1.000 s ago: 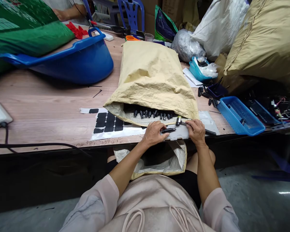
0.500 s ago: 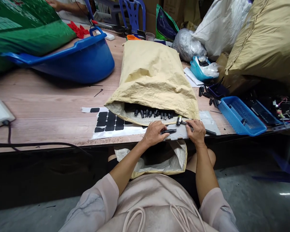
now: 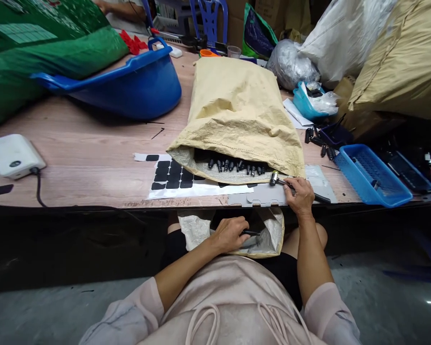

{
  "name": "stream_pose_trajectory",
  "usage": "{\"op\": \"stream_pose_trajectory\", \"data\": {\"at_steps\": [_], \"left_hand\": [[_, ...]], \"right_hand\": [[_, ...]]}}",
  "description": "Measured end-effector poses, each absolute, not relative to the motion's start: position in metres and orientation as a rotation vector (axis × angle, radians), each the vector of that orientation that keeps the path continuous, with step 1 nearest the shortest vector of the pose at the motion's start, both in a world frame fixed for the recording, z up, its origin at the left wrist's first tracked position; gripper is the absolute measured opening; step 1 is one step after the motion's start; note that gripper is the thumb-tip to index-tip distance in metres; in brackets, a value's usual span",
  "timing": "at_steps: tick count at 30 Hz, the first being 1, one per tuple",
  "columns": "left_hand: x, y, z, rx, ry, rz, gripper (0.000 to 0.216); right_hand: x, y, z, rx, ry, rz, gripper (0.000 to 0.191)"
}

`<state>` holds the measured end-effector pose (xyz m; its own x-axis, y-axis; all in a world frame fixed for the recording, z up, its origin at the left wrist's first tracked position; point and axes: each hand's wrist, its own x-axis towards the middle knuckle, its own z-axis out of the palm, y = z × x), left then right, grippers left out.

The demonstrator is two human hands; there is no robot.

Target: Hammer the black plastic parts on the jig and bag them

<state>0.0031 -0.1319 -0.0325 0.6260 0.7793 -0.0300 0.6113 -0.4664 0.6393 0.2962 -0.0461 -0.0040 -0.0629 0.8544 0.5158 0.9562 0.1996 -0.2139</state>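
My left hand (image 3: 230, 234) is below the table edge, closed on a slim black part (image 3: 250, 233) over the mouth of a woven sack on my lap (image 3: 269, 239). My right hand (image 3: 300, 194) rests on the table edge, gripping a small hammer (image 3: 279, 180) whose head lies on a grey plate (image 3: 262, 195). A tan woven sack (image 3: 237, 115) lies on the table, its open mouth showing several black parts (image 3: 237, 166). A white sheet with black pads (image 3: 172, 178) lies left of the plate.
A blue tub (image 3: 136, 86) and green sacks (image 3: 39, 52) sit at the back left, a white device with a cable (image 3: 12, 154) at the left. A blue basket (image 3: 373, 173) and loose parts lie right. Another person's arm (image 3: 122, 8) shows at the far top.
My left hand has dropped from the grey plate to the lap sack, carrying the black part with it. My right hand stays on the hammer. The view has shifted slightly.
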Motion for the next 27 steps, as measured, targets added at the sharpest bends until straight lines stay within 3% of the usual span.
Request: {"op": "stream_pose_trajectory", "data": {"at_steps": [6, 16, 23, 27], "left_hand": [[0.0, -0.131, -0.045, 2.158, 1.259, 0.319, 0.036], [-0.013, -0.122, 0.001, 2.14, 1.034, 0.986, 0.014], [-0.062, -0.097, 0.032, 2.013, 1.345, 1.478, 0.019], [-0.096, -0.112, 0.028, 1.919, 1.452, 1.654, 0.034]], "right_hand": [[0.296, -0.046, -0.004, -1.659, -1.95, -0.292, 0.023], [0.296, -0.046, -0.005, -1.643, -1.939, -0.306, 0.021], [0.296, -0.046, -0.008, -1.628, -1.932, -0.327, 0.02], [0.295, -0.046, -0.007, -1.611, -1.936, -0.337, 0.02]]}}
